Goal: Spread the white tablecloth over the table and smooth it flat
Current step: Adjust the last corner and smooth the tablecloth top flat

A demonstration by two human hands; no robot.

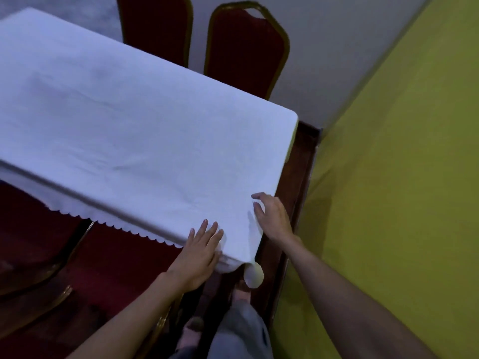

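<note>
On my feed I see two red chairs with gold frames (pixel 246 50) at the far side, another red chair (pixel 31 234) at the near left, a yellow-green wall (pixel 401 177) on the right, and dark red carpet (pixel 124 268) below.

The tabletop is hidden completely under the white tablecloth (pixel 124 104), which lies directly on it with only faint creases. At the near long side of the tabletop the cloth hangs down and ends in a scalloped hem (pixel 114 226). At the near right corner of the tabletop, 2 hands rest on the cloth: the left hand (pixel 199 257) flat, the right hand (pixel 272 218) with fingers (pixel 259 196) spread.
</note>
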